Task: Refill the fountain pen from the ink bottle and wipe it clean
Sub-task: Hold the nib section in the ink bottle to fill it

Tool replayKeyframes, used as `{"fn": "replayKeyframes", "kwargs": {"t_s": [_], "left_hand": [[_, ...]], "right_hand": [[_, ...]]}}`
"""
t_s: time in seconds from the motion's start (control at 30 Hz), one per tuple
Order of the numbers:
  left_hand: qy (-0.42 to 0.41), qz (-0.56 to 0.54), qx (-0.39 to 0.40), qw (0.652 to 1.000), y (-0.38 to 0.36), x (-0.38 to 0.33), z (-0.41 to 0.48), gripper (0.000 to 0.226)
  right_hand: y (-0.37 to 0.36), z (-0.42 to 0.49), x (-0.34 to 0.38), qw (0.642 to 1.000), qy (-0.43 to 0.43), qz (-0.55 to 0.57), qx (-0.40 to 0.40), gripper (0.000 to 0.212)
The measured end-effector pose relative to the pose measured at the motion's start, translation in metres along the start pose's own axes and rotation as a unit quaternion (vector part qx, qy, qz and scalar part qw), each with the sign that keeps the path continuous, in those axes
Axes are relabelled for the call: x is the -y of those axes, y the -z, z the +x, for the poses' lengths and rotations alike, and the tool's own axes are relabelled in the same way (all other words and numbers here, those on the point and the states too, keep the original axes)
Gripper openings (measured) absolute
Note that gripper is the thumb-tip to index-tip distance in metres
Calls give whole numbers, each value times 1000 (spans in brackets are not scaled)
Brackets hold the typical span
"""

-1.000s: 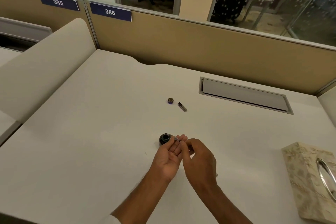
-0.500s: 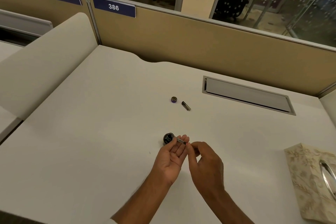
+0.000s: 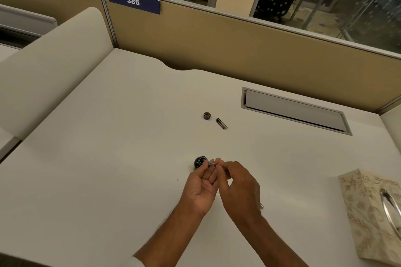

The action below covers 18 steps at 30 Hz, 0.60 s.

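The small dark ink bottle (image 3: 199, 161) stands uncapped on the white desk (image 3: 108, 158), just beyond my fingertips. My left hand (image 3: 200, 188), palm up, and my right hand (image 3: 238, 188) together pinch a thin pen part (image 3: 211, 164) whose far end points at the bottle's mouth. The bottle's cap (image 3: 207, 115) lies farther back on the desk, with a short dark pen piece (image 3: 221, 123) to its right. A metal tip (image 3: 262, 206) pokes out from behind my right wrist; what it belongs to is hidden.
A patterned tissue box (image 3: 373, 212) sits at the desk's right edge. A grey cable hatch (image 3: 295, 110) is set into the desk at the back right. Tan partition panels (image 3: 238, 50) close the back, and a cream divider (image 3: 50, 67) rises at the left.
My two hands have stayed together at the ink bottle, the right fingers shifting slightly on the pen part. The view has tilted a little; the cap and pen piece have not moved.
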<state>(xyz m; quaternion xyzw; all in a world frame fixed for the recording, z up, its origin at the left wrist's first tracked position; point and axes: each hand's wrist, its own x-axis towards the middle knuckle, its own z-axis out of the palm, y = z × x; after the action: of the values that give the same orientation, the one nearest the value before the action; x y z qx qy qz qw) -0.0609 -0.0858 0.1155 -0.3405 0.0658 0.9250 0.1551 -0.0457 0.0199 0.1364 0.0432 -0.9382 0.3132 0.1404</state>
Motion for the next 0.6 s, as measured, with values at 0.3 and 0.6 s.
{"fn": "replayKeyframes", "kwargs": {"t_s": [0.3, 0.6], "left_hand": [[11, -30, -15, 999, 1, -3, 8, 26], [26, -45, -9, 999, -4, -6, 10, 18]], "right_hand": [[-7, 10, 1, 999, 18, -24, 10, 4], [-7, 17, -1, 998, 35, -47, 15, 6]]}}
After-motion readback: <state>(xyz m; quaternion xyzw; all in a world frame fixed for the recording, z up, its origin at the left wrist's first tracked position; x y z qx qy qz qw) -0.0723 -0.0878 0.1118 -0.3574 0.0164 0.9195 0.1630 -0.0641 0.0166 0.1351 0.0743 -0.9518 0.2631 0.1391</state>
